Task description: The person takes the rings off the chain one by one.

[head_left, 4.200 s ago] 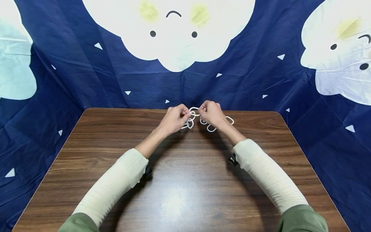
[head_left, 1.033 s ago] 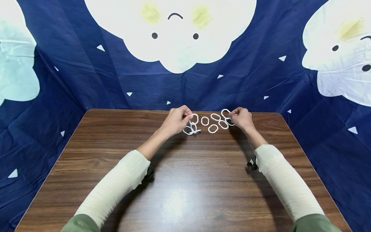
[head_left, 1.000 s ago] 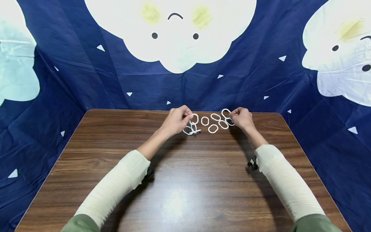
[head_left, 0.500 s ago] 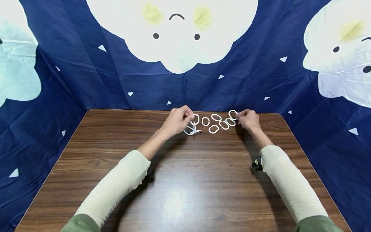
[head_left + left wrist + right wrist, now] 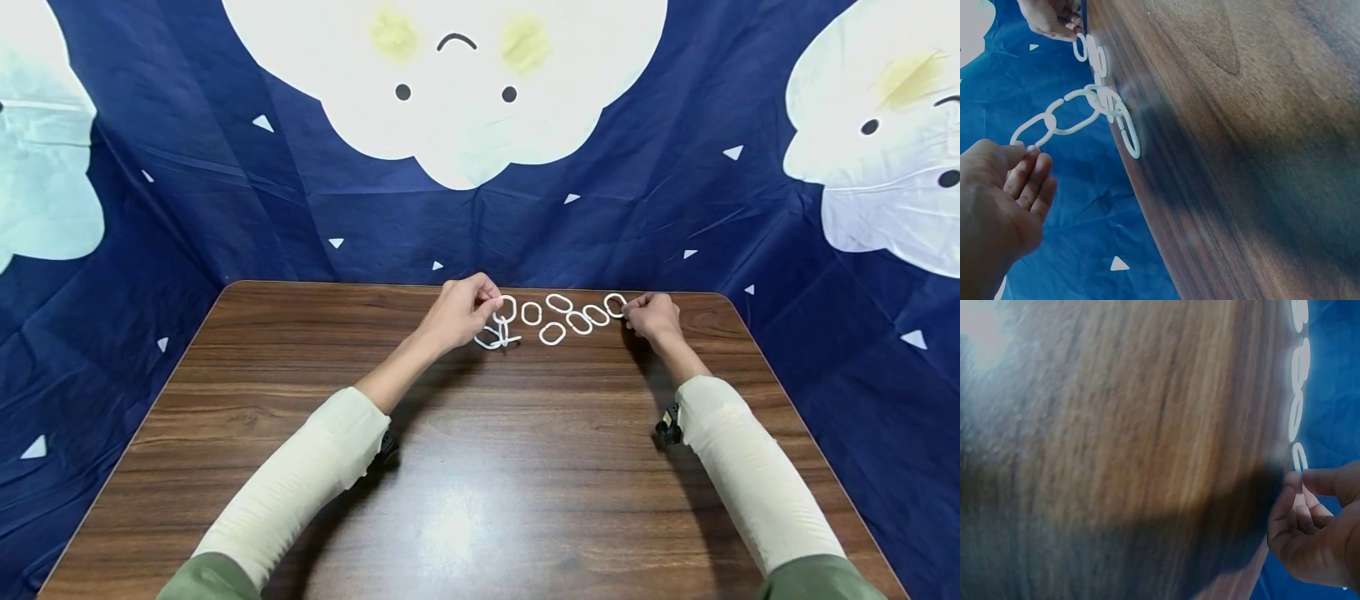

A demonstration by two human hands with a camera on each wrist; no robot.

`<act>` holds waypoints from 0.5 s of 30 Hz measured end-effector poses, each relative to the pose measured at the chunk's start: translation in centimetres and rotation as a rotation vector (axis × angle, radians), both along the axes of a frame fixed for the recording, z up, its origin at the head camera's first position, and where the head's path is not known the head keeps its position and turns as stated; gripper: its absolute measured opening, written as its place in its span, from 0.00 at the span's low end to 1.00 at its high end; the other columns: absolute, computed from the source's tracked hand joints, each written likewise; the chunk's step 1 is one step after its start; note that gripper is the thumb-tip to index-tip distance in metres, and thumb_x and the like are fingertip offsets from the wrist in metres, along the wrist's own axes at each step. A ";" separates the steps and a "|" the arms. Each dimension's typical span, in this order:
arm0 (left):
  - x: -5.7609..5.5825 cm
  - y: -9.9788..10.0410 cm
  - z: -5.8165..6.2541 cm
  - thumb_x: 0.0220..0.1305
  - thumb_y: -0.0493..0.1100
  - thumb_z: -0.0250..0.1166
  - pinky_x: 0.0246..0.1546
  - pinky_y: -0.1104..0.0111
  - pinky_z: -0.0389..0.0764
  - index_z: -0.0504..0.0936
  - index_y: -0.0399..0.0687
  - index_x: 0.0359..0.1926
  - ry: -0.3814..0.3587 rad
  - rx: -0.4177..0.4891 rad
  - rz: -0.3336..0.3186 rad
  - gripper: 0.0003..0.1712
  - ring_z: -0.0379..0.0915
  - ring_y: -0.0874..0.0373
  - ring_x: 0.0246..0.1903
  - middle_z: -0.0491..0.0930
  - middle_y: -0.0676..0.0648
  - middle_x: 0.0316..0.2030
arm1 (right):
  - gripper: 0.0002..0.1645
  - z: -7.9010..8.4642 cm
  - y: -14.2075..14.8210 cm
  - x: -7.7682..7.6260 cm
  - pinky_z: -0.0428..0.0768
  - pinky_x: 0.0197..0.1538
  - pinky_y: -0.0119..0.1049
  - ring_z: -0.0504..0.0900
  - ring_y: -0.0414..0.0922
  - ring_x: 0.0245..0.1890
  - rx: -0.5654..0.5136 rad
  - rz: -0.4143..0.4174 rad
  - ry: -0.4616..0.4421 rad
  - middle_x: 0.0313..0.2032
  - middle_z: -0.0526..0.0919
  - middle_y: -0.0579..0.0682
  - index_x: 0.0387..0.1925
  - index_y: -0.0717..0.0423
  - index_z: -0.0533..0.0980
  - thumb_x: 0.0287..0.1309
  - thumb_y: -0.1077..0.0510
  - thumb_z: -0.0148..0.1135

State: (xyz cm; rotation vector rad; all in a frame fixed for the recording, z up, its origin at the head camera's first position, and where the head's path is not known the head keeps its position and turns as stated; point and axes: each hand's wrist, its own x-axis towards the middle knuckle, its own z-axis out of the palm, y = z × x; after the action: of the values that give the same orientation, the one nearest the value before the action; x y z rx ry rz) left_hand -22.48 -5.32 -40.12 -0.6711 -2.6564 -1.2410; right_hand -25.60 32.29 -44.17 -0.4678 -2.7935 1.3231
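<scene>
My left hand [image 5: 459, 312] pinches the end link of a short white chain [image 5: 503, 332] between thumb and fingertips. In the left wrist view, the plastic links [image 5: 1072, 130] hang joined one through another, the lower ones lying at the table's far edge. My right hand [image 5: 654, 317] holds a single white link [image 5: 606, 303] by its near side, thumb against fingers. The right wrist view has this link [image 5: 1295, 453] at the end of a row of links along that edge. Between the hands lie several separate white links [image 5: 542, 334], some touching or overlapping.
The brown wood-grain table [image 5: 465, 417] reaches toward me, with a bright glare at its near middle. A dark blue cloth [image 5: 360, 217] with white clouds rises right behind the far edge and along both sides. Small black cameras [image 5: 668, 425] sit under the wrists.
My right hand has moved rightward, carrying a link away from the others and lowering it toward the table. The left hand stays put with the chain in its fingers.
</scene>
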 end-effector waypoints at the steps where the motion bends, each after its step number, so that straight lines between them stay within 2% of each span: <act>1: 0.0 0.0 0.0 0.79 0.40 0.71 0.50 0.60 0.85 0.88 0.41 0.46 0.001 0.000 0.000 0.05 0.85 0.53 0.42 0.91 0.44 0.40 | 0.07 -0.1 0.1 0.0 0.81 0.27 0.27 0.80 0.34 0.20 -0.006 -0.005 -0.007 0.19 0.84 0.40 0.38 0.57 0.85 0.74 0.58 0.66; 3: 0.0 0.0 0.1 0.79 0.40 0.71 0.50 0.60 0.85 0.88 0.42 0.47 0.000 -0.001 0.001 0.05 0.85 0.53 0.42 0.91 0.44 0.40 | 0.07 -0.2 0.3 0.1 0.81 0.27 0.27 0.79 0.33 0.20 -0.006 -0.012 -0.018 0.18 0.84 0.39 0.40 0.58 0.86 0.74 0.59 0.67; 4: 0.0 0.0 0.1 0.79 0.40 0.71 0.50 0.60 0.85 0.88 0.42 0.47 0.000 -0.003 0.003 0.05 0.85 0.53 0.42 0.91 0.44 0.40 | 0.07 0.6 -0.4 0.6 0.82 0.28 0.28 0.80 0.34 0.21 0.028 -0.029 -0.038 0.19 0.84 0.40 0.43 0.61 0.85 0.75 0.60 0.65; 7: 0.0 0.0 0.2 0.79 0.41 0.71 0.51 0.59 0.85 0.88 0.42 0.47 -0.001 -0.009 0.009 0.06 0.85 0.53 0.43 0.91 0.45 0.41 | 0.08 0.5 -0.2 0.5 0.82 0.28 0.27 0.79 0.34 0.21 0.036 -0.036 -0.050 0.18 0.82 0.37 0.47 0.63 0.86 0.76 0.60 0.66; 15: 0.0 -0.1 0.4 0.80 0.41 0.70 0.50 0.60 0.86 0.88 0.42 0.48 -0.013 -0.017 0.009 0.06 0.85 0.53 0.42 0.91 0.44 0.41 | 0.10 0.3 0.1 0.0 0.84 0.27 0.27 0.81 0.34 0.20 0.026 -0.040 -0.073 0.18 0.84 0.40 0.45 0.64 0.85 0.77 0.59 0.67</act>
State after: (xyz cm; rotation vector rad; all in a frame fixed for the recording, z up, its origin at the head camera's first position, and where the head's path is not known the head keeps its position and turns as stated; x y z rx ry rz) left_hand -22.46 -5.37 -39.76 -0.6555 -2.6807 -1.2257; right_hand -25.59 32.35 -43.89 -0.5791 -2.8395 1.2854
